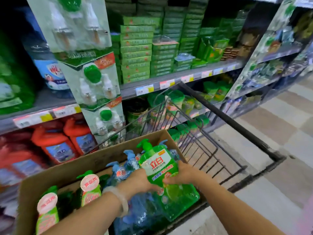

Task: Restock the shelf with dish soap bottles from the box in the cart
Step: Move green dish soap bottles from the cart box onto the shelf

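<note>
While the green dish soap bottle point(159, 165) is gripped from both sides, left hand point(138, 182) curled on its left flank and right hand point(181, 175) curled round its right edge, it is held tilted just above the cardboard box point(71, 168), likely so the wrapped pack can be lifted clear. More green bottles point(89, 189) and blue bottles point(125, 168) are packed upright in the box. The box is seated in the wire cart point(211, 133), parked close beside the shelf point(169, 80), where red jugs point(55, 143) and green boxes point(135, 53) are stacked. Tiled floor point(271, 133) is seen to the right.
</note>
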`<move>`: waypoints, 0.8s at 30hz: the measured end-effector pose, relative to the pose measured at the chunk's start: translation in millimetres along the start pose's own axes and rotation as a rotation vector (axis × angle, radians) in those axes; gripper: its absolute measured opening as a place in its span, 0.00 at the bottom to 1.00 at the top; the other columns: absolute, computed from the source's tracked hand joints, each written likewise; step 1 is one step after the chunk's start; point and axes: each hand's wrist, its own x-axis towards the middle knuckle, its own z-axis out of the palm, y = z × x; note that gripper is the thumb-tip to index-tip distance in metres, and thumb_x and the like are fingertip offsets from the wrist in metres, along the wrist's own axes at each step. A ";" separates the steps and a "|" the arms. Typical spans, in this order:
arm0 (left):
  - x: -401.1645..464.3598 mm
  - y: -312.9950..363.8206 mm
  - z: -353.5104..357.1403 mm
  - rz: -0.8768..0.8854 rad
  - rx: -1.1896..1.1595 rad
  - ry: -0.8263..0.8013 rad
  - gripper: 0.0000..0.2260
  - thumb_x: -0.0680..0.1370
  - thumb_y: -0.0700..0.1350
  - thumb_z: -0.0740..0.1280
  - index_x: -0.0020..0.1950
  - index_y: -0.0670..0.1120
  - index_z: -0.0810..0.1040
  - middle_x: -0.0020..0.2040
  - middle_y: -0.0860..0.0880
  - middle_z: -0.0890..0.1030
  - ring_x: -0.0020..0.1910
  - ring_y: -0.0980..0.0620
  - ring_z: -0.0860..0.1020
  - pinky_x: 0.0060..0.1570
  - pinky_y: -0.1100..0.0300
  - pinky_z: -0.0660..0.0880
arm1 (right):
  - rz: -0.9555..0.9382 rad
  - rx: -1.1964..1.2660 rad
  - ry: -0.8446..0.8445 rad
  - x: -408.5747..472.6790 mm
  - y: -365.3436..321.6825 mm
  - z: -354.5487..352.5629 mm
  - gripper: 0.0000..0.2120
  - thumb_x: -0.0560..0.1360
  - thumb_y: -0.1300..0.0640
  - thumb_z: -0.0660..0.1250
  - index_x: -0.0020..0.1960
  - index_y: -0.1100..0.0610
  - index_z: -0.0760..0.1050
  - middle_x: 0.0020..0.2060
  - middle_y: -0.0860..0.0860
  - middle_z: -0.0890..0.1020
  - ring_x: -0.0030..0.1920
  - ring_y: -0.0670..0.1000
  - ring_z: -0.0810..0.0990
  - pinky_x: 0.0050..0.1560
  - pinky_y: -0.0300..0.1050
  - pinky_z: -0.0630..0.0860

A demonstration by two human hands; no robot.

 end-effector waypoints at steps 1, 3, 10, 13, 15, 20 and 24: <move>2.3 1.0 2.4 -0.046 -0.049 0.011 0.21 0.71 0.47 0.73 0.62 0.49 0.75 0.60 0.50 0.79 0.59 0.55 0.76 0.51 0.67 0.71 | -0.007 0.039 -0.049 3.8 0.1 -2.6 0.22 0.71 0.57 0.73 0.63 0.55 0.74 0.56 0.49 0.80 0.49 0.40 0.76 0.42 0.23 0.72; 7.8 4.6 8.9 -0.150 -0.137 0.027 0.18 0.70 0.47 0.74 0.59 0.48 0.77 0.57 0.49 0.81 0.54 0.55 0.78 0.48 0.65 0.72 | -0.028 0.119 -0.123 14.5 4.0 -6.5 0.21 0.70 0.63 0.73 0.62 0.58 0.75 0.60 0.53 0.80 0.53 0.43 0.76 0.51 0.30 0.73; 22.5 17.4 23.8 -0.287 -0.318 0.144 0.23 0.64 0.45 0.78 0.56 0.49 0.76 0.47 0.54 0.77 0.48 0.57 0.75 0.42 0.73 0.70 | -0.051 0.396 -0.184 32.1 27.0 -9.1 0.12 0.65 0.62 0.77 0.44 0.51 0.79 0.44 0.47 0.84 0.41 0.42 0.82 0.37 0.33 0.77; 19.2 16.9 31.8 -0.305 -0.512 0.223 0.22 0.63 0.39 0.79 0.53 0.48 0.75 0.48 0.53 0.80 0.49 0.54 0.78 0.42 0.72 0.74 | -0.048 0.508 -0.168 29.9 33.9 -6.5 0.12 0.63 0.65 0.77 0.43 0.54 0.80 0.41 0.50 0.85 0.41 0.49 0.84 0.40 0.43 0.81; 15.3 20.0 41.8 -0.351 -0.679 0.305 0.30 0.63 0.36 0.78 0.59 0.45 0.67 0.53 0.50 0.79 0.53 0.52 0.77 0.51 0.62 0.76 | -0.040 0.569 -0.161 25.8 37.0 -6.9 0.14 0.62 0.65 0.78 0.46 0.57 0.81 0.43 0.54 0.86 0.43 0.53 0.85 0.44 0.48 0.82; -1.0 35.2 68.3 -0.248 -1.066 0.276 0.25 0.68 0.33 0.74 0.57 0.52 0.70 0.50 0.55 0.83 0.47 0.59 0.81 0.40 0.67 0.77 | -0.130 0.606 -0.220 14.7 41.8 -10.9 0.20 0.62 0.66 0.78 0.52 0.59 0.79 0.47 0.57 0.85 0.48 0.55 0.85 0.44 0.48 0.82; -18.6 37.4 56.2 -0.187 -1.039 0.425 0.25 0.64 0.30 0.76 0.51 0.52 0.72 0.42 0.58 0.84 0.40 0.64 0.82 0.35 0.72 0.75 | -0.280 0.537 -0.226 4.5 26.8 -17.4 0.27 0.62 0.64 0.78 0.59 0.57 0.75 0.51 0.54 0.85 0.52 0.53 0.83 0.58 0.53 0.78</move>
